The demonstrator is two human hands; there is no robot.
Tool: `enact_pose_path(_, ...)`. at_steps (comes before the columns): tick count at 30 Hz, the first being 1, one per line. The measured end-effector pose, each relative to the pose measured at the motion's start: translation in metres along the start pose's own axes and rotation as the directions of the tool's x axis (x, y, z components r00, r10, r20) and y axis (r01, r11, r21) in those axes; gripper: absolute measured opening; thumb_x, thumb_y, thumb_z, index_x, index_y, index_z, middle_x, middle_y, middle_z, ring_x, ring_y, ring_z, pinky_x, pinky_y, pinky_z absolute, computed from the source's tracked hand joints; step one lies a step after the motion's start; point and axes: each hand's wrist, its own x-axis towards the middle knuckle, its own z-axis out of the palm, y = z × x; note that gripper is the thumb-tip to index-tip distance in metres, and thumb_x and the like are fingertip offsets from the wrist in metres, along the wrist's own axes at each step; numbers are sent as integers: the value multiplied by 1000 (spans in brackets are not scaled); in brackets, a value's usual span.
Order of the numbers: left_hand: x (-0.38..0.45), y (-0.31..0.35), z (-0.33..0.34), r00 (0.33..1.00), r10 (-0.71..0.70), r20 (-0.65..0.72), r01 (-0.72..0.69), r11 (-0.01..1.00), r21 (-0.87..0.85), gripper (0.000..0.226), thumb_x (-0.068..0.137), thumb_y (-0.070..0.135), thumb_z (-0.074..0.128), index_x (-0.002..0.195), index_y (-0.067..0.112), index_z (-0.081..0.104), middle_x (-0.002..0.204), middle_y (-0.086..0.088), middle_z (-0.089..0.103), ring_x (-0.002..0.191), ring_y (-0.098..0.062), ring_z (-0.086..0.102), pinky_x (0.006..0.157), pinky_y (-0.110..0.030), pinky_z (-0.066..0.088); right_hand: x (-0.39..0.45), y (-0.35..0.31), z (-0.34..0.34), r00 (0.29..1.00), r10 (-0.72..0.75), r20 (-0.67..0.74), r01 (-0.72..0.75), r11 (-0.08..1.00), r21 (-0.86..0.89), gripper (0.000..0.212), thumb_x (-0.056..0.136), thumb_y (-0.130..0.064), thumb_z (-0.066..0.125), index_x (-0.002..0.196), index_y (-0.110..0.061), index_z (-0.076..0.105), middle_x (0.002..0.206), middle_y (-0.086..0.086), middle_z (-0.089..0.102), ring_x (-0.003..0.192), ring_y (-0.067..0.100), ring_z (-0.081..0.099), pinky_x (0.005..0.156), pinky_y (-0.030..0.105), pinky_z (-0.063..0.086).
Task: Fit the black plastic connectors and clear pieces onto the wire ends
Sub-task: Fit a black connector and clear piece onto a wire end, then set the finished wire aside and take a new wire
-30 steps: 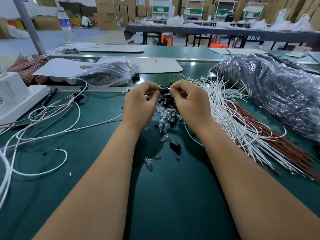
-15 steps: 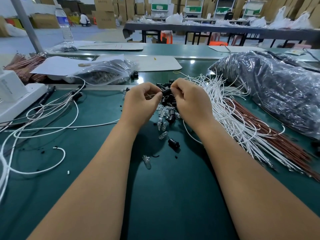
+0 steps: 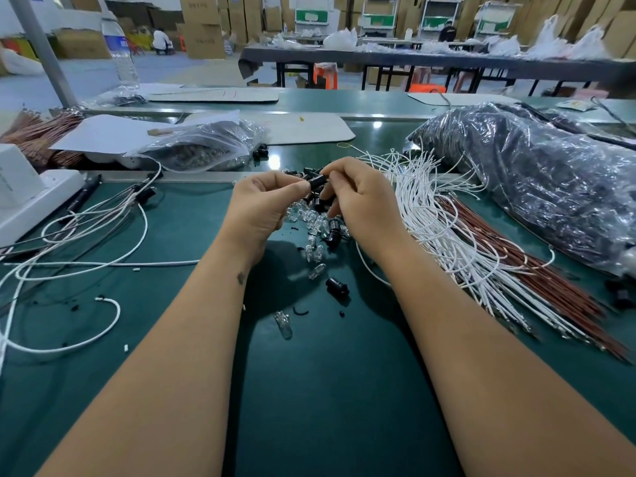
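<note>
Left hand (image 3: 265,204) and right hand (image 3: 361,197) jointly pinch a black connector (image 3: 317,182); the clear zip bag (image 3: 206,146) behind holds small parts, white wires (image 3: 440,222) alongside.

The black connector (image 3: 317,182) now shows plainly between both hands (previously mostly hidden).

Bare forearms, no sleeves in view; small dark mark near wrist of left hand (image 3: 261,208).

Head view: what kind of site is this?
Likely a factory assembly floor for wire harnesses or small lamps. Cues: a bundle of cut white wires on a green bench, loose black connectors in a pile, and stacked cardboard cartons behind.
</note>
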Motion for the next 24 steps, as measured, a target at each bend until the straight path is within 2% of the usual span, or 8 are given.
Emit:
enact_pose_path(2, 0, 0, 0, 1000, 17, -11, -17, 999, 29, 12, 83, 8, 72, 72, 14, 68, 46, 10, 51, 40, -5, 31, 38, -15, 26, 0, -3, 2, 999, 36, 13, -37, 994, 106, 15, 97, -11, 52, 102, -11, 66, 78, 12, 67, 61, 20, 63, 59, 32, 55)
enact_pose_path(5, -2, 1, 2, 1000, 30, 0, -30, 999, 40, 11, 83, 8, 71, 74, 14, 69, 46, 10, 51, 39, -5, 29, 38, -16, 24, 1, -5, 4, 998, 52, 39, -56, 992, 110, 8, 93, -10, 60, 97, -10, 67, 79, 17, 67, 64, 27, 63, 66, 40, 57)
enact_pose_path(8, -2, 4, 7, 999, 28, 15, -28, 999, -29, 14, 86, 4, 66, 75, 12, 68, 43, 9, 44, 39, -6, 26, 38, -18, 22, 3, -5, 7, 992, 130, 6, -127, 963, 237, 6, 93, -6, 59, 94, -6, 65, 72, 9, 63, 56, 12, 58, 61, 32, 55)
enact_pose_path(12, -1, 5, 12, 999, 49, -15, -50, 997, -60, 13, 88, 6, 64, 78, 13, 68, 41, 13, 44, 37, -3, 30, 39, -15, 27, 4, -8, 7, 982, 188, -20, -168, 919, 357, 6, 94, -6, 58, 94, -5, 64, 68, 5, 60, 53, 11, 55, 59, 30, 52)
enact_pose_path(15, -2, 0, 17, 991, 114, -63, -109, 991, 74, 7, 88, 10, 68, 82, 14, 70, 49, 13, 59, 40, 3, 46, 45, -6, 35, 8, -7, -3, 992, 129, -10, -127, 987, 103, 7, 93, -14, 60, 96, -11, 67, 71, 3, 64, 57, 13, 61, 64, 36, 56)
enact_pose_path(18, 0, -5, 21, 985, 155, -75, -142, 977, 161, 3, 86, 14, 71, 85, 17, 71, 69, 4, 69, 57, 1, 58, 60, -10, 47, 17, 0, -31, 985, 34, -168, -77, 964, -256, 14, 94, -18, 57, 104, -17, 67, 75, -9, 61, 65, 6, 59, 59, 25, 48)
enact_pose_path(20, 0, -8, 24, 984, 167, -58, -150, 963, 224, 7, 86, 16, 71, 82, 21, 71, 75, 0, 70, 67, -3, 61, 69, -15, 53, 22, 10, -58, 931, 59, -360, -204, 902, -380, 22, 94, -8, 50, 109, -16, 65, 88, -5, 67, 73, 10, 60, 60, 25, 46)
enact_pose_path(24, -5, -11, 34, 987, 161, 17, -157, 925, 347, 9, 87, 17, 70, 79, 21, 70, 61, 5, 60, 48, 3, 47, 52, -10, 43, 13, 40, -97, 799, 281, -531, -578, 604, -549, 31, 89, -4, 51, 117, -10, 61, 120, 14, 59, 104, 30, 55, 84, 40, 46)
